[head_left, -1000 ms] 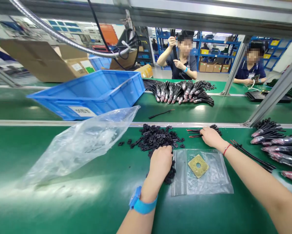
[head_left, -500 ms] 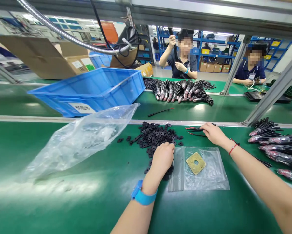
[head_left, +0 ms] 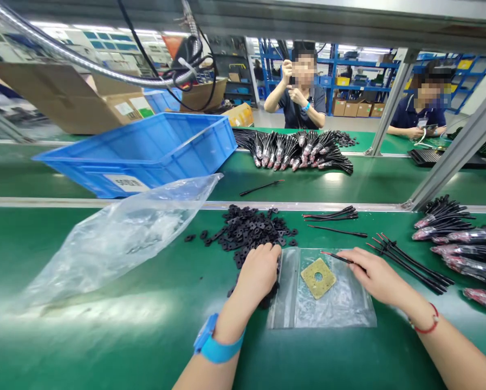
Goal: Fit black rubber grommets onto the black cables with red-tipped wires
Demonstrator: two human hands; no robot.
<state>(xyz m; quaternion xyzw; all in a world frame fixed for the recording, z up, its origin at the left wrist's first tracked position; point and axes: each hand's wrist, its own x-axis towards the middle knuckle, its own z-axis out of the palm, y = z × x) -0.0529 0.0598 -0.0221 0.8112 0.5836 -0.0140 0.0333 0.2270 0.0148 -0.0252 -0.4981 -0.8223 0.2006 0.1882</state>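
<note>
Head view: on the shiny green table [head_left: 104, 355], the right hand [head_left: 378, 275] pinches a black cable [head_left: 337, 257] over a clear bag [head_left: 340, 316]. The left hand [head_left: 259, 272] curls at black pieces [head_left: 248, 227], any grip hidden. Beyond both are a blue bin [head_left: 202, 149], people [head_left: 313, 111] and shelves [head_left: 358, 63].

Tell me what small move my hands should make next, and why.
Probably ease the right hand leftward, toward the left hand. It holds one black cable whose red tip points that way, above the flat clear bag, while the left fingertips are at the black pieces; their grip is hidden.
</note>
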